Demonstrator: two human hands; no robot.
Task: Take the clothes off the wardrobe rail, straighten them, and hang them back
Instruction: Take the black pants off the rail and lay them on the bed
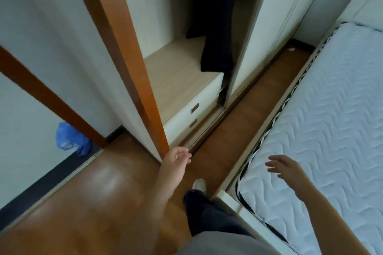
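I look down at a wardrobe point(244, 51) with its door slid open. Dark clothes point(215, 27) hang inside. The rail is up above my view, so I cannot see it. The bottoms of the clothes reach down to the pale shelf point(176, 80) over two drawers point(194, 114). I think they hang there because nobody has taken them off yet, so the job is just starting.

My left hand point(178, 156) is near the low end of the brown edge point(132, 54) of the wall beside the wardrobe. Its fingers are loosely curled and hold nothing. I cannot tell if it touches the edge. My right hand point(284, 166) floats over the corner of the bed point(331, 120). Its fingers are spread apart and it holds nothing too. I guess both hands are out for balance as I step in.

The floor point(244, 114) between wardrobe and bed is a thin strip. One foot point(199, 184) is already on it. The bed frame runs close on the right, and the door track runs close on the left. So there is not much room to turn. The bed is flat and bare, a good spot to lay clothes and smooth them. A blue bag point(70, 138) sits far to the left, out of my way.
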